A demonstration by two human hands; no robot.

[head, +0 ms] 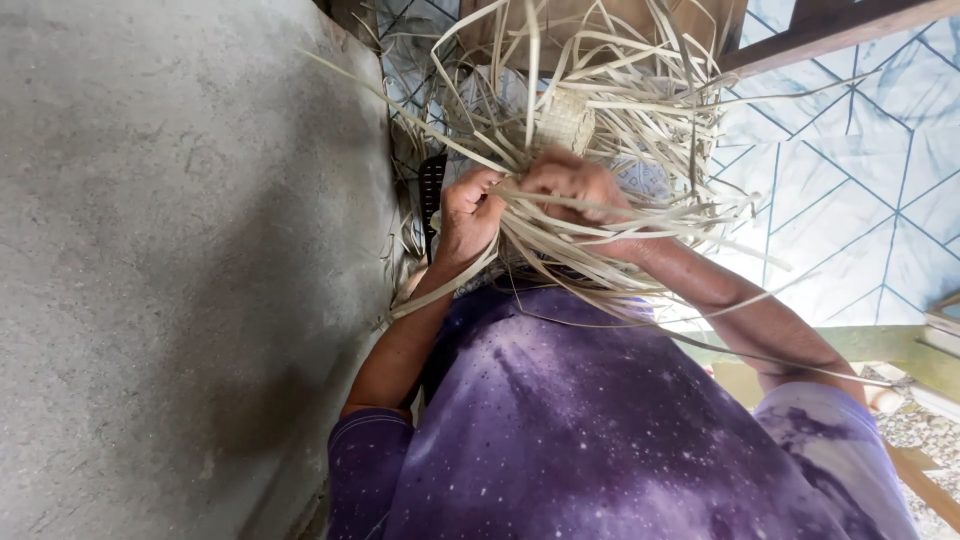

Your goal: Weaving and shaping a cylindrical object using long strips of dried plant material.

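Note:
A small woven patch [563, 120] of pale straw sits in front of me, with many loose flat strips [640, 110] fanning out from it in all directions. My left hand [468, 212] is closed around a bundle of these strips just below the woven patch. My right hand [572, 190] is beside it, fingers curled over more strips that cross its knuckles. Both hands nearly touch each other. Strips trail down over my purple shirt [590, 420] and across my right forearm.
A rough grey concrete wall [180, 270] fills the left side. Blue-patterned floor tiles [860, 170] lie to the right. A dark wooden beam [830, 35] runs at the top right. A black object [432, 190] stands by the wall.

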